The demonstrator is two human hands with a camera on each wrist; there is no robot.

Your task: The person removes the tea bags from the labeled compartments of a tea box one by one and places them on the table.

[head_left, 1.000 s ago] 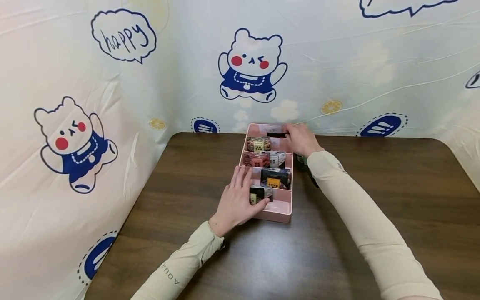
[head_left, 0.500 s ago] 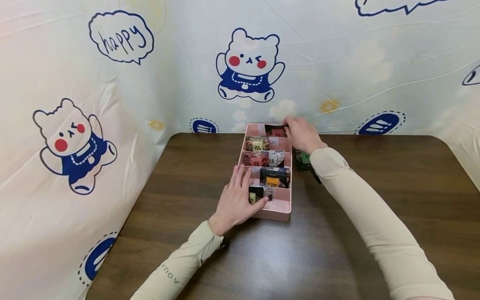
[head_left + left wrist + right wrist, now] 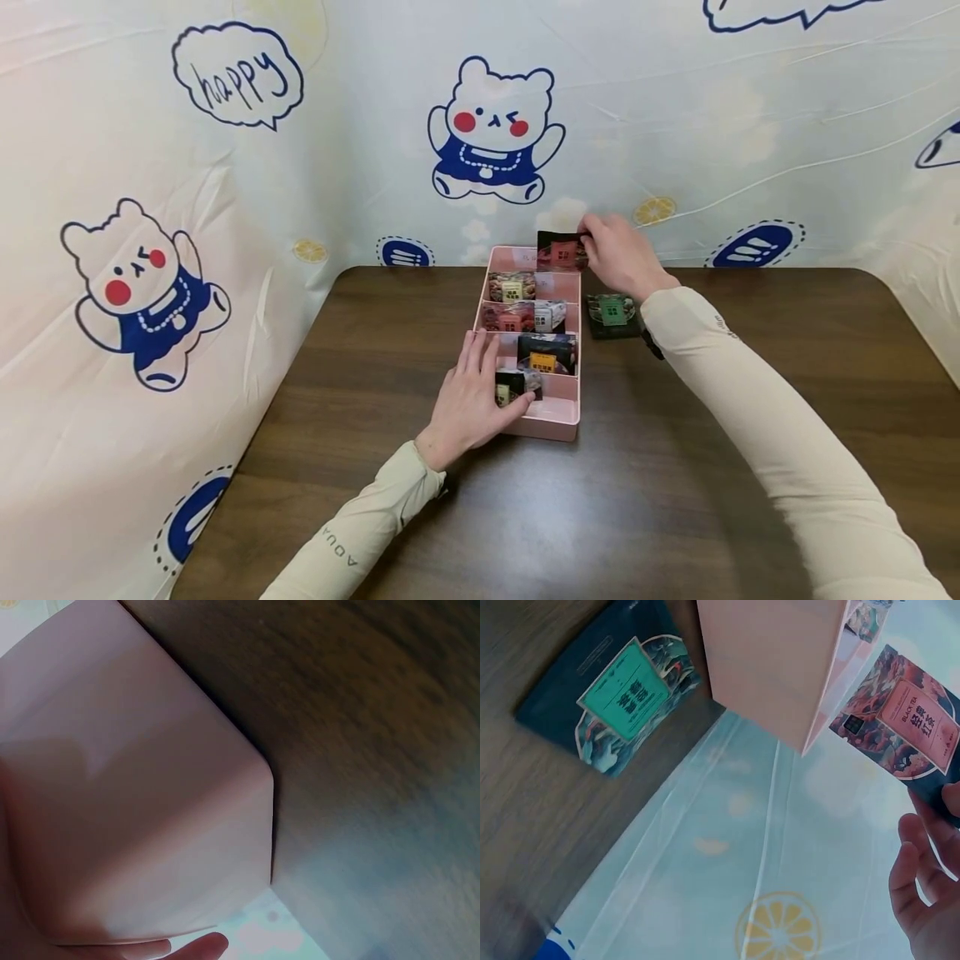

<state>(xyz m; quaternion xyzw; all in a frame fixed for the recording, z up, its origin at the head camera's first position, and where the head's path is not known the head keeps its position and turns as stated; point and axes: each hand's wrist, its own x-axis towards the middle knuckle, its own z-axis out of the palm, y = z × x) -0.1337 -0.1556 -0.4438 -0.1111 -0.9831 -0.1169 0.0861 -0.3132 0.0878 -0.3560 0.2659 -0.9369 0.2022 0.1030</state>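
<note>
One tray [image 3: 540, 429], at least seven packets [image 3: 561, 252]

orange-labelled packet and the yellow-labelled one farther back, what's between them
A red-labelled packet and a white-labelled packet, side by side, in the head view.

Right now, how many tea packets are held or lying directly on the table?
2: the black tea packet in your right hand at the far end of the pink tray, and the green-labelled packet on the table to the tray's right. Others may be hidden.
</note>
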